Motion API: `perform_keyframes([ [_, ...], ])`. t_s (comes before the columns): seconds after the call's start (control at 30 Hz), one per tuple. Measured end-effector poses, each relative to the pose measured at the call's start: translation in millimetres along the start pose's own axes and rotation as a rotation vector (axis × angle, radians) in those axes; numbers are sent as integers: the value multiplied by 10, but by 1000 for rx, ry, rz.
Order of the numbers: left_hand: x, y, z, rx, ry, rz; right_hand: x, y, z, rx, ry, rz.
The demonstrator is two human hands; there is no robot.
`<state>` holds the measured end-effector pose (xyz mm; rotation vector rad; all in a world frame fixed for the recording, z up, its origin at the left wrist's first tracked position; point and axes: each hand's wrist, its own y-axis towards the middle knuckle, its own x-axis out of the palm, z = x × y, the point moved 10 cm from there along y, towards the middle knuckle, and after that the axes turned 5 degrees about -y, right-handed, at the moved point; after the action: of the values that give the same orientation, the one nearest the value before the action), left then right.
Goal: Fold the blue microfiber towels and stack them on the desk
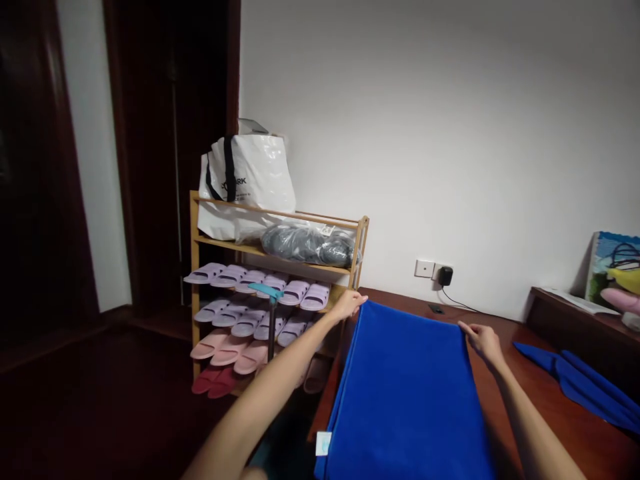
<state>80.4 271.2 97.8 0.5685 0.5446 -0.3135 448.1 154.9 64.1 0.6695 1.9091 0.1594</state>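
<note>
A bright blue folded cloth [415, 387] lies over the reddish-brown desk [545, 400], its layers showing along the left edge. A small white label [323, 443] sticks out at its lower left. My left hand [349, 305] pinches the far left corner between thumb and fingers. At the far right corner, my right hand [483, 341] grips the edge in the same way. The cloth's near end runs out of the bottom of the view.
Another blue cloth [580, 380] lies at the desk's right. Left of the desk stands a wooden shoe rack [195, 227] with several slippers [295, 291], a white bag [260, 167] and a plastic-wrapped grey bundle [310, 243]. A black plug [445, 275] sits in the wall socket.
</note>
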Motion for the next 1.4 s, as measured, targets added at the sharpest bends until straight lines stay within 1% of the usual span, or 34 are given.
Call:
perform_keyframes([
  [0.1, 195, 121, -280, -13, 137, 22, 437, 127, 179, 36, -77, -92],
  [0.17, 319, 199, -441, -25, 220, 11, 645, 196, 292, 66, -127, -146],
  [0.23, 434, 272, -578, -46, 290, -15, 769, 251, 380, 94, -175, -183],
  [0.33, 558, 336, -687, -87, 378, -47, 828, 289, 425, 113, -237, -206],
  [0.43, 630, 273, -620, -86, 456, -40, 822, 236, 334, 89, -285, -188],
  [0.47, 664, 215, -564, -66, 477, -39, 834, 191, 267, 60, -298, -178],
  [0.53, 784, 50, -445, 1, 503, -64, 927, 56, 74, -55, -307, -188],
  [0.57, 882, -49, -400, 44, 507, -107, 1009, -34, -33, -129, -304, -212],
  [0.63, 1113, -253, -392, 93, 514, -238, 1200, -230, -198, -252, -295, -281],
  [0.7, 1287, -415, -469, 80, 534, -349, 1347, -383, -257, -297, -303, -338],
  [0.77, 1351, -496, -542, 45, 560, -381, 1402, -460, -262, -298, -326, -360],
  [0.83, 1342, -507, -530, 43, 577, -357, 1380, -478, -291, -316, -349, -357],
  [0.9, 1338, -483, -456, 68, 586, -343, 1327, -456, -359, -347, -365, -342],
  [1.0, 1394, -400, -331, 100, 592, -367, 1311, -386, -477, -344, -364, -332],
  [1.1, 1525, -277, -278, 87, 590, -411, 1439, -337, -627, -317, -354, -350],
  [1.2, 1682, -173, -295, 65, 588, -430, 1615, -333, -832, -351, -340, -353],
  [1.27, 1766, -137, -345, 45, 587, -431, 1725, -345, -917, -375, -327, -366],
  [1.33, 1808, -122, -401, 25, 587, -425, 1812, -351, -922, -373, -315, -393],
  [1.4, 1794, -120, -439, 0, 592, -407, 1843, -333, -854, -333, -310, -408],
])
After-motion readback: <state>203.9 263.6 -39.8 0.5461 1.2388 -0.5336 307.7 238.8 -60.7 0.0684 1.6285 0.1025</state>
